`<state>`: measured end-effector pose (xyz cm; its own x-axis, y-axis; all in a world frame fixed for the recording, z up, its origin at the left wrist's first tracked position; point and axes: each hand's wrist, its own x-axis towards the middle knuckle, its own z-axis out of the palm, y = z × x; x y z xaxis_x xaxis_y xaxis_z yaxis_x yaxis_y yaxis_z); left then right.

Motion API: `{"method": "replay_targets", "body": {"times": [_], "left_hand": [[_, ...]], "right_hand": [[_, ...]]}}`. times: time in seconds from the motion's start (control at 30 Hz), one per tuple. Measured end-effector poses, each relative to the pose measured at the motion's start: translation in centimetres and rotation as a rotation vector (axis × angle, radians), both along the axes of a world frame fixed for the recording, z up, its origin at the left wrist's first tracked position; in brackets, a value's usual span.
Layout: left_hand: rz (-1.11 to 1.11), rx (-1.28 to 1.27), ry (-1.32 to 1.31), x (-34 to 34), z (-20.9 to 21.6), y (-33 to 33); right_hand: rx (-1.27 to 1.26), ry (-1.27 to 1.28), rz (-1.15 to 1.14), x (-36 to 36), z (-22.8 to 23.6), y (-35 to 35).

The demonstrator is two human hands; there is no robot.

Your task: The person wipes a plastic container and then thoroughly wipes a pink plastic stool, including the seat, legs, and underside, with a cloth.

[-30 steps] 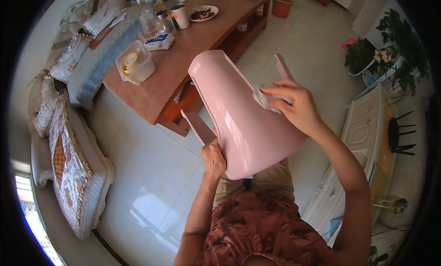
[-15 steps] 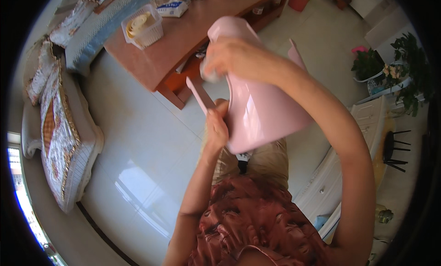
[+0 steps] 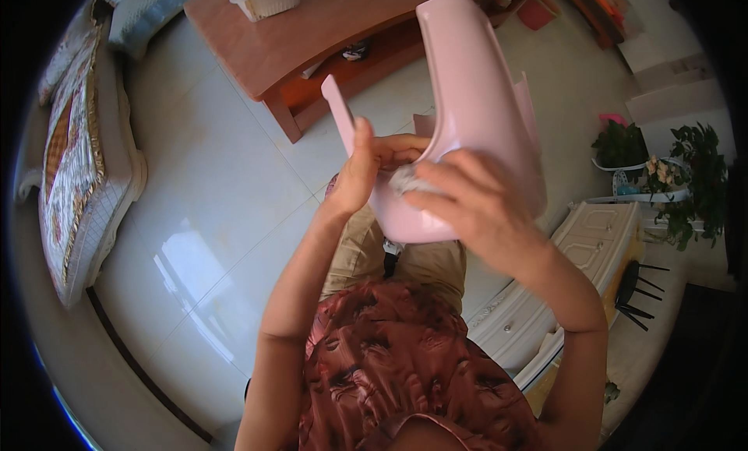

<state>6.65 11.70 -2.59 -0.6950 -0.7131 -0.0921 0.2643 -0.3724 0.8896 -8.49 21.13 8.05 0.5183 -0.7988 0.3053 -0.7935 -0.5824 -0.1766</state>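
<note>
A small, glossy pink plastic chair (image 3: 471,85) is held up in front of my body, tilted, its legs pointing away to the sides. My left hand (image 3: 360,174) grips it at its left side, next to a leg, with the thumb raised and the fingers curled in behind the edge. My right hand (image 3: 487,206) pinches a crumpled whitish cloth (image 3: 403,182) and presses it on the chair's lower curved face. The fingers partly cover the cloth, so its full shape is hidden.
Ahead stands a brown wooden table (image 3: 257,54) bearing a clear plastic container (image 3: 273,3). A cushioned sofa (image 3: 74,170) is at the left. A white cabinet (image 3: 538,303), potted plants (image 3: 686,178) and a black stool (image 3: 635,295) are at the right.
My right hand has moved the cloth from the chair's upper edge down to its lower face. The chair has turned more upright and reaches higher in view.
</note>
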Motion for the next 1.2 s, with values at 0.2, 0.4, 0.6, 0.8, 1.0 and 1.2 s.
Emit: {"method": "replay_targets", "body": {"times": [0.2, 0.4, 0.6, 0.8, 1.0, 1.2], "left_hand": [[0.244, -1.357, -0.420, 0.7, -0.6, -3.3], [0.549, -1.407, -0.277, -2.9, -1.0, 0.6], [0.608, -1.414, -0.408, -3.9, -0.7, 2.0], [0.560, -1.454, -0.356, -4.3, 0.1, 1.6], [0.638, -1.352, -0.400, -4.9, 0.6, 0.9], [0.545, -1.346, -0.383, -4.8, 0.9, 0.4]], "right_hand": [[0.167, -0.092, -0.198, -4.8, 3.2, -0.6], [0.043, -0.334, -0.573, -7.6, 3.6, -1.7], [-0.172, -0.011, -0.309, -4.9, -0.6, 2.8], [-0.248, -0.073, -0.321, -6.5, -0.3, 3.0], [-0.293, -0.199, -0.534, -6.7, -0.2, 1.1], [-0.116, -0.107, -0.214, -3.4, -2.4, 5.1]]}}
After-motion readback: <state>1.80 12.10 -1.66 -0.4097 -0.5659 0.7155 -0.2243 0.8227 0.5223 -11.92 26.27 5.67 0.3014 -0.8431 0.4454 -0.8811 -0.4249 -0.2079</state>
